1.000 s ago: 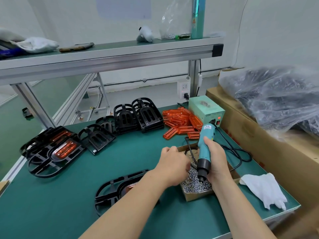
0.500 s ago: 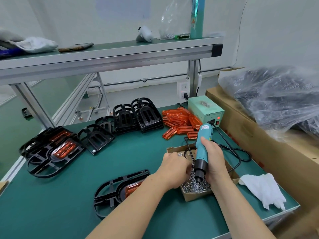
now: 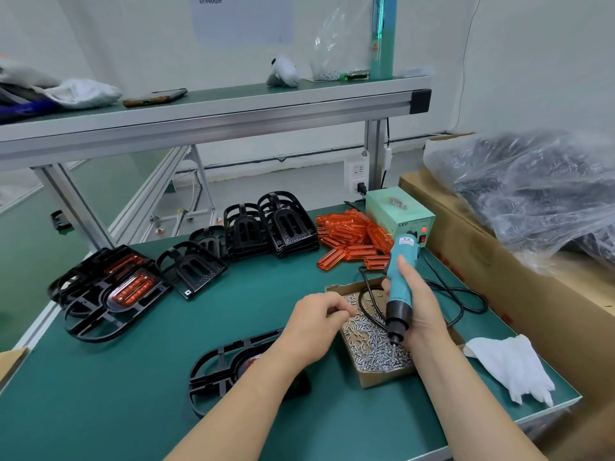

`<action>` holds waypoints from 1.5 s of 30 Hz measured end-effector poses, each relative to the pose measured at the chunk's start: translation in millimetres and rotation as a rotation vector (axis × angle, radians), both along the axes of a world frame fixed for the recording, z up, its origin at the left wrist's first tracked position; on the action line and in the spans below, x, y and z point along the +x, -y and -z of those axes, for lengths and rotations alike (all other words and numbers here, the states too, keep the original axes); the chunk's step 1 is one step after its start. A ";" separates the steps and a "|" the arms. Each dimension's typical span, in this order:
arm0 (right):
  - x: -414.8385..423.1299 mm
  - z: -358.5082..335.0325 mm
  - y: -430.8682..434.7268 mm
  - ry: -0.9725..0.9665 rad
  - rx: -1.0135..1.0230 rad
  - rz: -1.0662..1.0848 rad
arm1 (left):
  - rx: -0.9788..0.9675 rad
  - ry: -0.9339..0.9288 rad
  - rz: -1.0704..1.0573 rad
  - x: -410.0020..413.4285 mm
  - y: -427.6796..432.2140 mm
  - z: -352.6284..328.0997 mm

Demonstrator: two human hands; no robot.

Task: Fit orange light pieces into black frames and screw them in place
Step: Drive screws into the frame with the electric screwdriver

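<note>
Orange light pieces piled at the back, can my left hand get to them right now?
Probably yes: the left hand is at the screw box, with bare mat between it and the orange pile.

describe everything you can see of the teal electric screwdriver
The electric screwdriver has a teal plastic body with a small label near its top, a black collar below and a thin metal bit. It stands nearly upright, with the top tilted a little away from the person and the bit down among the screws in the cardboard box. The right hand grips its body. A black cord leaves the top end and loops on the green table to the right.
</note>
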State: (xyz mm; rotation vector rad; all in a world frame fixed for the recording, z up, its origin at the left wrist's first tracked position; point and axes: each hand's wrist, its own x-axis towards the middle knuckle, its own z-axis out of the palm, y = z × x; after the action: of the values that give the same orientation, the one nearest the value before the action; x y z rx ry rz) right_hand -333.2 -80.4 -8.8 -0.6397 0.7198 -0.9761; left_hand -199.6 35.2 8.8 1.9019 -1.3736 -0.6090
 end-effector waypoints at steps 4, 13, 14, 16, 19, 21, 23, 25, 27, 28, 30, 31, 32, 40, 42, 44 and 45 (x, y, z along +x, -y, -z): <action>2.4 -13.2 -3.2 0.151 0.050 -0.059 | -0.011 -0.253 -0.118 5.0 -13.4 2.3; 23.8 -37.9 -19.9 0.229 0.003 -0.187 | -0.199 -1.099 -0.108 17.3 -44.2 -4.3; 25.9 -39.1 -21.7 0.227 0.010 -0.205 | -0.214 -1.165 -0.119 17.7 -48.3 -5.8; 31.2 -41.0 -25.7 0.208 0.015 -0.224 | -0.231 -1.273 -0.152 17.3 -55.0 -6.0; 40.3 -44.3 -30.2 0.166 0.026 -0.157 | -0.243 -1.362 -0.211 15.1 -61.4 -3.8; 45.8 -47.1 -32.5 0.128 0.030 -0.112 | -0.248 -1.385 -0.250 14.7 -64.1 -3.0; 50.6 -48.0 -33.6 0.132 0.063 -0.050 | -0.260 -1.407 -0.289 15.3 -65.8 -2.8; 54.5 -47.2 -33.7 0.141 0.088 0.032 | -0.267 -1.413 -0.327 16.0 -67.2 -3.3; 58.1 -45.9 -33.9 0.118 0.074 0.123 | -0.267 -1.404 -0.364 16.0 -68.9 -3.6; 59.6 -45.0 -34.1 0.095 0.056 0.173 | -0.267 -1.406 -0.384 15.8 -69.9 -3.5; 61.5 -42.7 -34.4 0.047 0.013 0.265 | -0.271 -1.427 -0.421 14.7 -72.0 -3.1; 62.1 -41.8 -35.3 0.031 -0.004 0.296 | -0.275 -1.444 -0.434 13.8 -73.0 -2.8; 62.2 -41.2 -36.8 0.017 -0.018 0.319 | -0.281 -1.463 -0.444 13.0 -73.9 -2.4; 67.6 -45.2 -45.8 -0.020 -0.181 0.380 | -0.319 -1.504 -0.513 9.0 -77.7 0.2; 69.8 -45.3 -46.9 -0.013 -0.207 0.386 | -0.328 -1.496 -0.517 8.9 -78.3 0.6; 71.6 -46.0 -48.2 -0.014 -0.227 0.392 | -0.346 -1.480 -0.514 8.8 -79.3 1.0; 72.3 -46.1 -48.5 -0.018 -0.236 0.393 | -0.357 -1.468 -0.516 9.0 -79.7 1.7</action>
State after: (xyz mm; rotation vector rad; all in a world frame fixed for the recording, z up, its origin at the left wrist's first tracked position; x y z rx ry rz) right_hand -260.9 -31.9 37.2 -0.7277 0.7684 -1.4342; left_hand -190.6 114.9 7.1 0.9218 -0.0151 -1.0461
